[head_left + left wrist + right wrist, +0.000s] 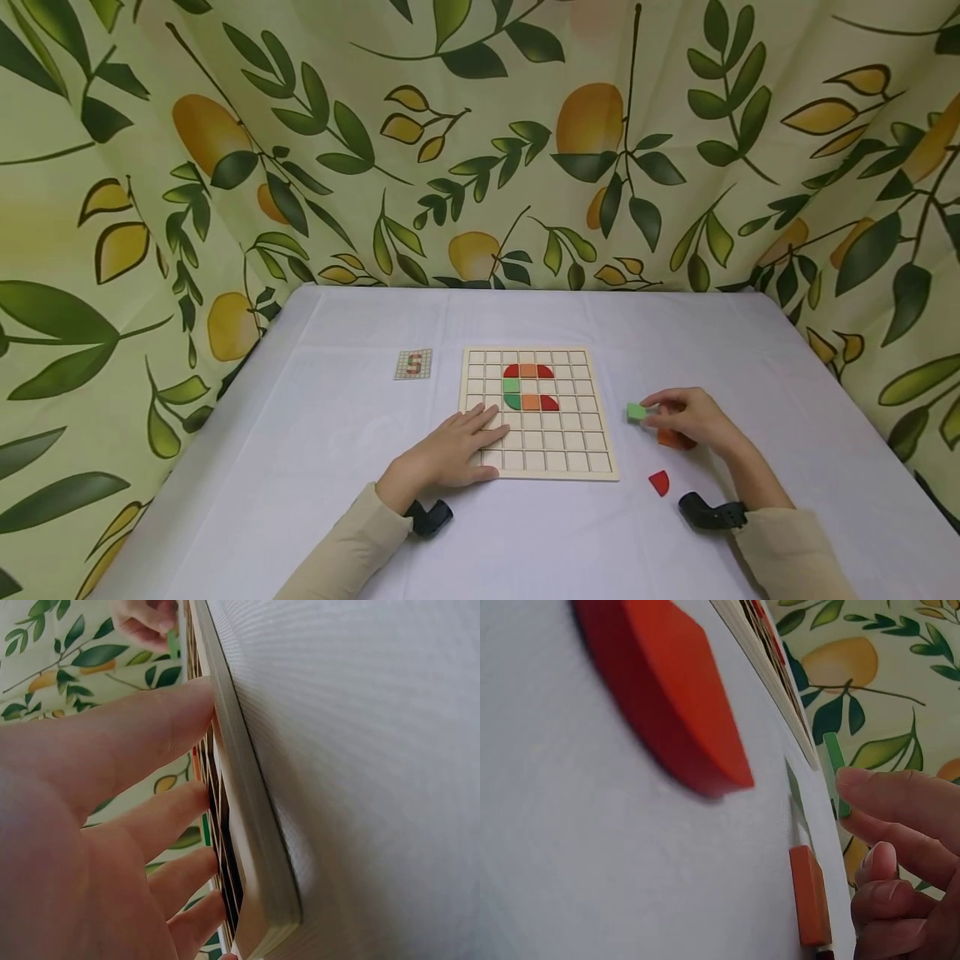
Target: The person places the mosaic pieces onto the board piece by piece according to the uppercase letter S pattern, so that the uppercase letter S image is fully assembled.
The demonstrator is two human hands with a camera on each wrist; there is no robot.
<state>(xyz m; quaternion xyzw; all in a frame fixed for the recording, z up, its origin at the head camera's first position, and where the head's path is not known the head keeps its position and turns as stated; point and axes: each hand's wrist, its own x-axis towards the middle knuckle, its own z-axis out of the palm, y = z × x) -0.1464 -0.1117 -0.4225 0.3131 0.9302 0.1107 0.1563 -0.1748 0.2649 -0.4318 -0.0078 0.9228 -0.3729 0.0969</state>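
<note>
Green square tile (636,412) is pinched in right hand (688,415), held just off grid board's (555,461) right edge. Orange tile (677,439) lies beneath that hand; red quarter-round (659,482) beside board's front-right corner. Left hand (453,446) rests spread, ungrasping, on front-left corner. Patterned card (413,364) lies off back-left corner.

On the white-draped table (300,417) we see a gridded board (574,440) midway between the side edges, a small patterned card (413,364) on its left-edge side, an orange block (811,898) and red quarter-round (660,483) towards the right edge
</note>
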